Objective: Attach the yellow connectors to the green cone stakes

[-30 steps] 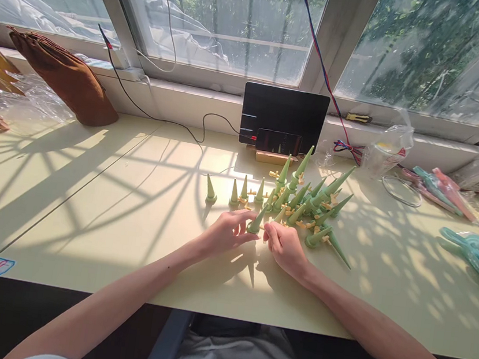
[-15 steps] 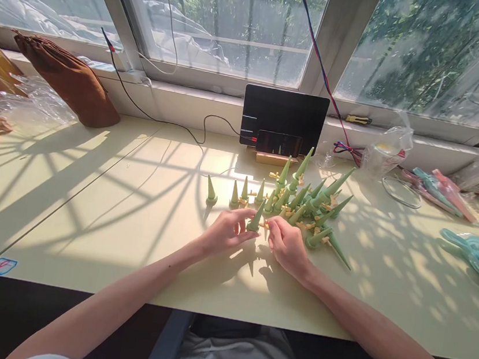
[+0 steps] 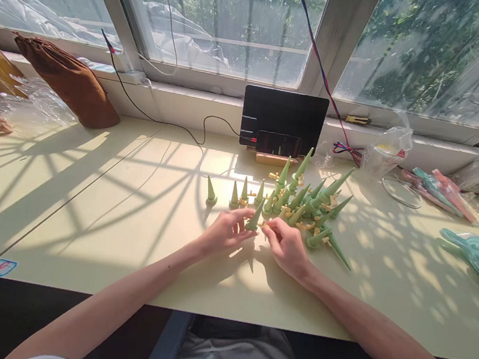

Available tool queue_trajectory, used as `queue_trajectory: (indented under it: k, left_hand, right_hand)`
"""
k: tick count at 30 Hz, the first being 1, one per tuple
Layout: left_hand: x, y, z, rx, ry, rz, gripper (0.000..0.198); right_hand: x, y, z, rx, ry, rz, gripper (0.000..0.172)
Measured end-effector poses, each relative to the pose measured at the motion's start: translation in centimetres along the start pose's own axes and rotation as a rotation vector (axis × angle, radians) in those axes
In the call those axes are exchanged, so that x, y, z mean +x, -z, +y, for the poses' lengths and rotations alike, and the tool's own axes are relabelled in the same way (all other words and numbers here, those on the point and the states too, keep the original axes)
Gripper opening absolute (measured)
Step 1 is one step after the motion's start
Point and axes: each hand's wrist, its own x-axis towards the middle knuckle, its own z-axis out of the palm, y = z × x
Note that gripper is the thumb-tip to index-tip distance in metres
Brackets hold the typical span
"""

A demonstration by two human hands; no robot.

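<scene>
My left hand (image 3: 224, 234) pinches the base of a green cone-shaped spike (image 3: 255, 217) that points up and away from me. Close beside it, my right hand (image 3: 287, 245) has its fingertips closed on a small yellow fitting (image 3: 265, 224) at the side of that same spike. Just behind my hands lies a heap of several green spikes (image 3: 310, 205) with yellow fittings. To its left a short row of green spikes (image 3: 234, 193) stands upright on the pale yellow table (image 3: 89, 196).
A dark tablet (image 3: 284, 118) with a phone (image 3: 277, 143) propped before it stands at the window sill. A brown cloth bag (image 3: 70, 82) and clear plastic lie at the far left. Plastic bags and teal and pink items (image 3: 439, 189) lie at the right.
Both hands have shifted slightly up the table toward the heap, and the spike between them now stands a little steeper. Nothing else has moved.
</scene>
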Motion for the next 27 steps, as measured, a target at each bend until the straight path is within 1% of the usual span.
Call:
queue_trajectory:
  k: [5, 11, 15, 18, 22, 24, 27]
  left_hand:
    - [0.0, 0.0, -0.1, 0.010, 0.024, 0.006, 0.033]
    - [0.0, 0.1, 0.1, 0.028, 0.059, -0.018, 0.033]
    - [0.1, 0.0, 0.0, 0.043, 0.046, 0.003, 0.029]
    - [0.3, -0.1, 0.0, 0.059, 0.031, -0.003, 0.023]
    - [0.3, -0.1, -0.1, 0.083, 0.073, -0.024, 0.022]
    - [0.3, -0.2, -0.2, 0.096, 0.096, -0.037, 0.023]
    - [0.3, -0.4, -0.8, 0.109, 0.111, -0.039, 0.026]
  right_hand:
    - [0.0, 0.0, 0.0, -0.002, -0.008, -0.001, 0.023]
    - [0.0, 0.0, -0.1, -0.011, -0.017, -0.002, 0.025]
    - [0.0, -0.1, 0.0, -0.037, -0.012, 0.009, 0.025]
    - [0.0, -0.2, 0.1, -0.090, 0.011, 0.011, 0.022]
    - [-0.1, -0.2, 0.4, -0.191, 0.065, -0.020, 0.017]
    - [-0.1, -0.3, 0.5, -0.257, 0.092, -0.027, 0.019]
    - [-0.1, -0.5, 0.9, -0.351, 0.124, -0.014, 0.025]
